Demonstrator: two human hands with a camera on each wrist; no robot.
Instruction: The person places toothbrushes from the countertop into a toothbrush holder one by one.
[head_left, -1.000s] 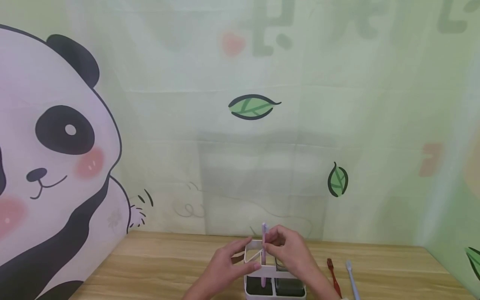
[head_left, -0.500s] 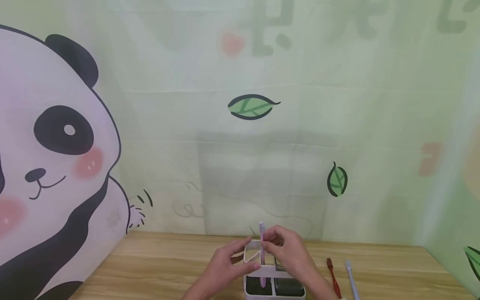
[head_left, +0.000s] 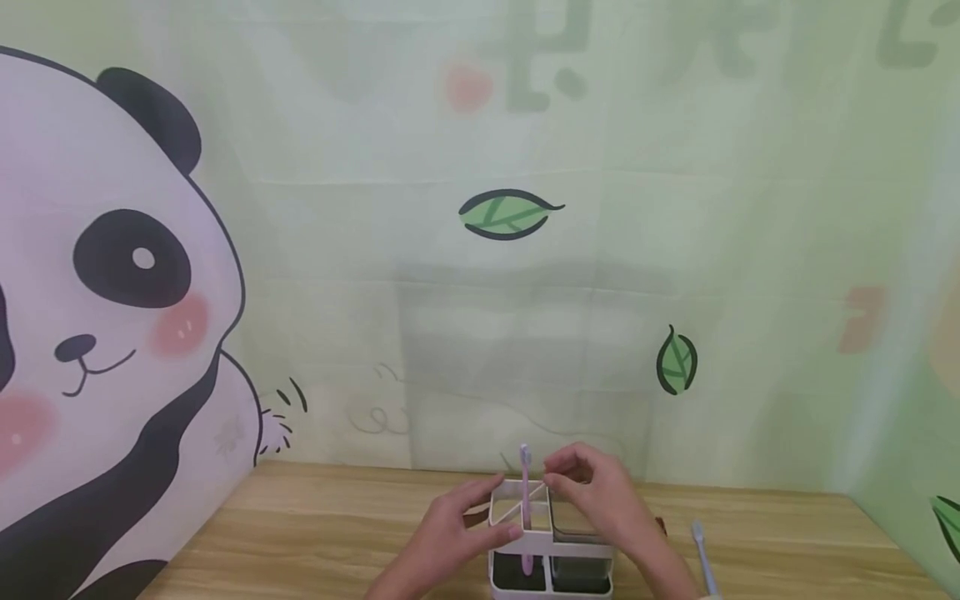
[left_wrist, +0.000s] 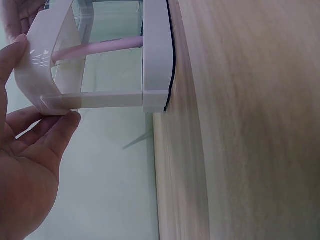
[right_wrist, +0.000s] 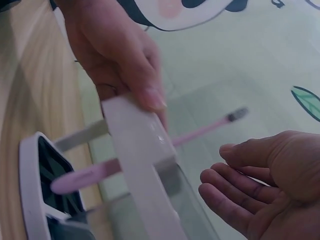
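pink toothbrush is standing near-upright in the white holder, just left of the right hand, whose loosely bent fingers are holding nothing. left hand is gripping the holder's rim.

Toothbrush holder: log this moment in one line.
left hand: grips white holder | right hand: holding nothing, near pink toothbrush | pink toothbrush: upright in holder | blue toothbrush: on table

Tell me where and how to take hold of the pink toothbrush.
Likely best: pinch the pink toothbrush by its slim stem, just below the head, where it stands nearly upright above the white holder. Come from the right: the right hand is beside it there, holding nothing, while the left hand grips the holder's left side.
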